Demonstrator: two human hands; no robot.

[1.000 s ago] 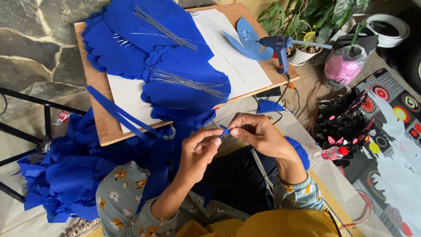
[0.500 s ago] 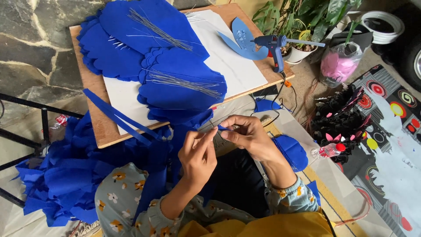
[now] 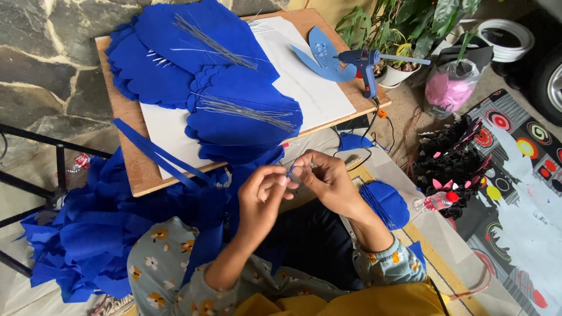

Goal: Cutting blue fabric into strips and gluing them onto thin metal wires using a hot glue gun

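Stone-paved floor all round, w/ a low wooden board table point(image 3: 132, 169) set over it, and we're looking straight down at someone sitting behind it. Both hands meet just off the table's near edge: left hand point(image 3: 261, 196) and right hand point(image 3: 328, 181) are pinched fingertip to fingertip on a small blue strip of foam or felt point(image 3: 290, 170), with what looks like a thin wire running through the pinch, too fine to be sure. So both hands are closed in a precision grip on that scrap, neither one loose. Judging by its look, the piece is featherlight, soft and floppy, easy to crease; it wants a hold close to the working end, thumb and forefinger, not a fist. If wire's in there it'll be springy and slippery, likely to slide out of a slack pinch. On the table: big scalloped blue foam petal shapes point(image 3: 246, 120) stacked over white paper point(image 3: 310, 88), bundles of thin silver wires point(image 3: 249, 110) lying across them, a blue hot-glue gun point(image 3: 363, 61) by the far corner next to a pale blue cut-out point(image 3: 322, 55). Heap of blue fabric-like offcuts point(image 3: 88, 240) at the left, potted green plant point(image 3: 398, 29) beyond, patterned mat point(image 3: 515, 152) to the right
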